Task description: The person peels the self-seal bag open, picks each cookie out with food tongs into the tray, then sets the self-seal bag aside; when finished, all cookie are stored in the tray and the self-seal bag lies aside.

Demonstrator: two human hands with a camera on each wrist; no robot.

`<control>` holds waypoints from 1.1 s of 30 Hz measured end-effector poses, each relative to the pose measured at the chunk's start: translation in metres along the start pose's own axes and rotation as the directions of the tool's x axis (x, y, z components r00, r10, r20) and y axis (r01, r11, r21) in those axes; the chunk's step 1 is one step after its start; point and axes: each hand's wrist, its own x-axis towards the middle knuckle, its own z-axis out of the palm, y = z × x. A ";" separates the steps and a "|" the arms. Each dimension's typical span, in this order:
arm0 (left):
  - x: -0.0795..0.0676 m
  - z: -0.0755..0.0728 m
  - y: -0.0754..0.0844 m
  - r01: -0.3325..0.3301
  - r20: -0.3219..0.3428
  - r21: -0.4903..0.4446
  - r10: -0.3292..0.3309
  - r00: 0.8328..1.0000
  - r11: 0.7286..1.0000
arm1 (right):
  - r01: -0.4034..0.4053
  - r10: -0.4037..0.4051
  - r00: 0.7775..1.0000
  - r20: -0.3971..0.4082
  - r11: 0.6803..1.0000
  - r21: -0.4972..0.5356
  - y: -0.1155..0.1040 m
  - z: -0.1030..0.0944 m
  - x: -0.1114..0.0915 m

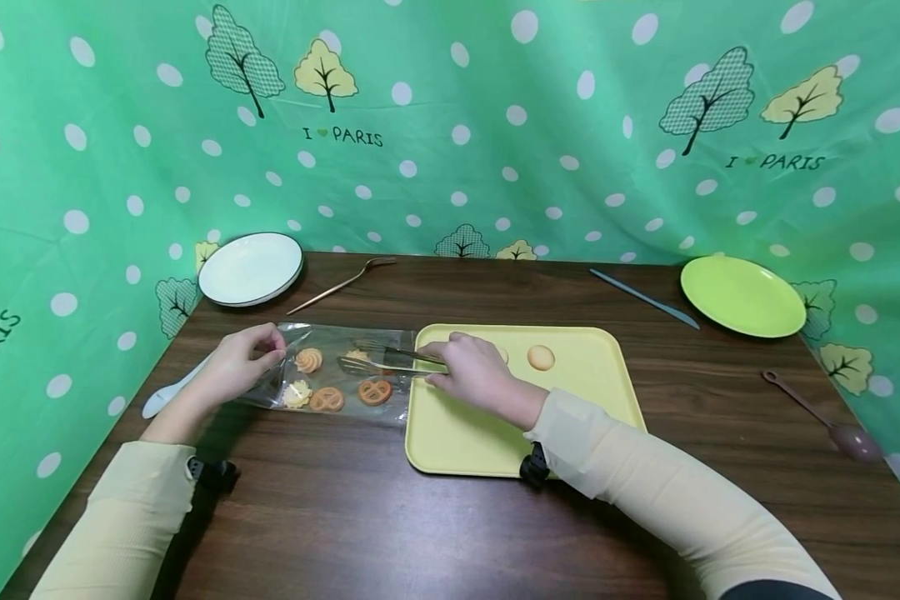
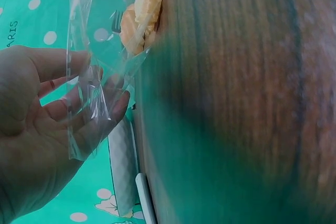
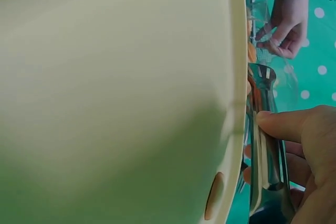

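My left hand [image 1: 232,362] pinches the open edge of a clear plastic bag [image 2: 81,135] between thumb and fingers. The bag lies flat on the table with several cookies inside, among them a swirl cookie [image 1: 309,360] and two pretzel-shaped cookies [image 1: 375,392]. Metal tongs [image 3: 266,77] with a slotted tip are gripped in my right hand [image 1: 476,375]. In the head view their spread tips overlap the bag, over a cookie [image 1: 357,355] on its right side. A yellow tray [image 1: 465,442] adjoins the bag, carrying a round cookie [image 1: 541,357] and another partly hidden behind my right hand.
A white plate [image 1: 251,268] and a gold fork [image 1: 333,293] lie at the back left. Toward the back right are a blue knife [image 1: 645,298] and a green plate [image 1: 742,296]. A brown spoon [image 1: 855,442] rests far right; a pale blue utensil [image 1: 161,400] extends beneath my left forearm.
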 end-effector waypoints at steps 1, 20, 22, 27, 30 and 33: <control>0.000 0.000 0.000 0.002 0.001 0.000 -0.002 1.000 1.000 | 0.001 -0.001 1.000 -0.001 1.000 0.001 0.000 0.000 0.000; 0.000 0.000 0.001 0.013 0.013 -0.011 -0.013 1.000 1.000 | 0.011 -0.011 1.000 -0.023 1.000 -0.009 0.010 -0.019 -0.020; 0.001 0.001 0.001 0.010 0.011 -0.010 -0.009 1.000 1.000 | 0.005 -0.005 1.000 -0.029 1.000 0.000 0.012 -0.022 -0.024; 0.000 0.001 0.002 0.015 0.003 0.001 -0.015 1.000 1.000 | -0.021 0.022 0.999 -0.049 1.000 0.022 0.018 -0.028 -0.033; 0.000 0.001 0.002 0.019 0.003 0.003 -0.019 1.000 1.000 | -0.042 0.042 0.998 -0.051 0.999 0.016 0.020 -0.031 -0.039; 0.000 0.000 0.001 0.014 0.005 -0.003 -0.014 1.000 1.000 | -0.043 0.044 0.997 -0.059 0.999 0.022 0.023 -0.034 -0.045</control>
